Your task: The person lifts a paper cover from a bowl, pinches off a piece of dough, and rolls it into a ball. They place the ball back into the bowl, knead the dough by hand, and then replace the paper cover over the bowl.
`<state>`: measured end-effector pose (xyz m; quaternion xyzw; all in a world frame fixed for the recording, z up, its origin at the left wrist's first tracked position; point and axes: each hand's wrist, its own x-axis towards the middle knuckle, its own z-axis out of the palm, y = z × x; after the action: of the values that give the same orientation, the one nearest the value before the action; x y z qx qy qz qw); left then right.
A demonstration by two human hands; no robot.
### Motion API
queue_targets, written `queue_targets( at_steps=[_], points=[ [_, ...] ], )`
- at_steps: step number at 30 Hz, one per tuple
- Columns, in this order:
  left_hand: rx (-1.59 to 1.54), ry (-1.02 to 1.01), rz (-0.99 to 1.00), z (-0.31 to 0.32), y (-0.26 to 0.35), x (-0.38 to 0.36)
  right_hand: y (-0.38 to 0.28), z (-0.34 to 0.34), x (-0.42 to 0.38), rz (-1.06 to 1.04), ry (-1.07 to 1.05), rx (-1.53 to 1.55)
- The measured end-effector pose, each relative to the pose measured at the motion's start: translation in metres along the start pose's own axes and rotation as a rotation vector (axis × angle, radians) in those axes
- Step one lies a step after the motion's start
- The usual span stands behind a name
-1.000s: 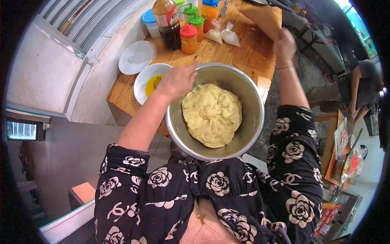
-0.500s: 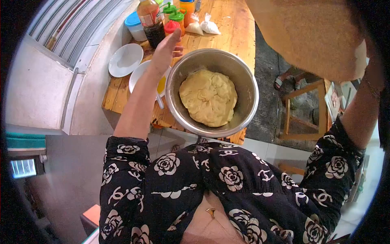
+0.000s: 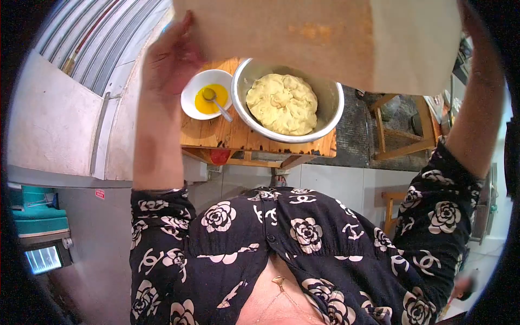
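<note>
A large tan wooden board with a paler strip at its right side is held up before me, blurred by motion. My left hand is at the board's left edge; its fingers are smeared, but it appears to grip there. My right arm reaches up to the board's far right corner, where my right hand is mostly cut off by the dark image border. Below the board stands a steel bowl holding a round mass of pale yellow dough. The board hides the bowl's far rim.
Left of the steel bowl sits a white bowl of yellow liquid, with a metal spoon resting in it. Both bowls are on a wooden table. A wooden stool stands on the right. The board covers the table's far part.
The board has swung from the upper right to the left, over the table's far side. My left hand has moved left to the board's edge. The bowls now appear higher in view.
</note>
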<state>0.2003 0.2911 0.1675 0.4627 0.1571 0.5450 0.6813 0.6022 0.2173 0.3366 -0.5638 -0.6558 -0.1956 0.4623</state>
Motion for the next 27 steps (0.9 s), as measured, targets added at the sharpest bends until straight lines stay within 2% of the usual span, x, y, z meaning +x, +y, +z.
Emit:
queue_targets(
  at_steps=[2,5,6,7,8,9,10,12,13,16,19,20,22,24,25,27],
  points=[
    [0.076,-0.023,-0.003,0.017,0.029,-0.020,0.032,0.017,-0.011,0.135,-0.032,0.116],
    [0.387,0.238,-0.075,0.004,0.012,-0.052,0.084,0.072,-0.063,0.375,-0.187,0.371],
    [0.444,0.276,-0.086,0.001,-0.005,-0.057,0.094,0.096,-0.093,0.415,-0.243,0.587],
    [0.478,0.241,-0.157,-0.017,-0.024,-0.061,0.079,0.096,-0.123,0.572,-0.315,0.398],
    [0.512,0.210,-0.232,-0.033,-0.040,-0.064,0.074,0.112,-0.154,0.604,-0.240,0.463],
    [0.509,0.265,-0.350,-0.032,-0.049,-0.066,0.092,0.126,-0.187,0.582,-0.275,0.340],
    [0.504,0.320,-0.468,-0.032,-0.059,-0.067,0.100,0.133,-0.213,0.648,-0.356,0.246],
    [0.498,0.256,-0.513,-0.070,-0.090,-0.065,0.131,0.157,-0.267,0.586,-0.303,0.256],
    [0.494,0.221,-0.535,-0.083,-0.100,-0.064,0.129,0.159,-0.279,0.714,-0.335,0.195],
    [0.546,0.248,-0.592,-0.088,-0.107,-0.061,0.104,0.156,-0.287,0.764,-0.311,0.201],
    [1.049,0.303,-0.492,-0.080,-0.103,-0.057,0.114,0.153,-0.280,0.891,-0.463,0.100],
    [1.327,0.358,-0.355,-0.074,-0.103,-0.060,0.115,0.153,-0.280,0.874,-0.453,-0.003],
    [1.865,0.462,-0.033,-0.022,-0.085,-0.060,0.095,0.145,-0.268,0.832,-0.432,-0.205],
    [1.755,0.349,0.200,-0.007,-0.081,-0.043,0.060,0.131,-0.246,0.650,-0.416,-0.403],
    [1.828,0.324,0.199,0.005,-0.082,-0.035,0.042,0.126,-0.236,0.558,-0.409,-0.501],
    [1.978,0.270,0.194,0.032,-0.089,-0.018,0.019,0.127,-0.216,0.419,-0.440,-0.475]
  ],
)
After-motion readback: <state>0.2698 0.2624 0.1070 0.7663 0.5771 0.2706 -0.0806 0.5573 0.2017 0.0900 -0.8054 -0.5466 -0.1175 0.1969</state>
